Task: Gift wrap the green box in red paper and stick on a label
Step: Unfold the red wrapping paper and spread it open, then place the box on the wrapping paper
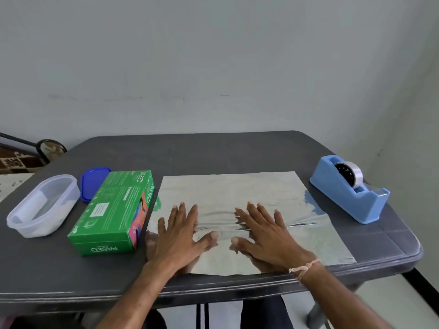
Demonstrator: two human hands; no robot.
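Both forearms reach over the near edge of the dark grey plastic table, and the left hand and right hand lie palm-down on the near half of a shiny silver-faced sheet of wrapping paper. The fingers are spread and straight, pressing the paper flat. They pinch nothing. A pale thread band circles the right wrist. Between the two hands a rippled crease runs across the sheet from side to side. No red shows, so the coloured face is probably turned down, though that cannot be confirmed.

The green cardboard box lies on its broad side just beside the sheet's left edge, not yet on the paper. Left of the sheet and beyond the box stands a clear oval plastic tub with something white inside, possibly the labels. Its blue lid lies behind the box. A light blue tape dispenser with a clear roll sits just off the sheet's far right corner.

This looks like the opening step, smoothing the paper before wrapping. The next move would be to lift the box onto the middle of the sheet, square to its edges, with enough paper left on each side to fold over.
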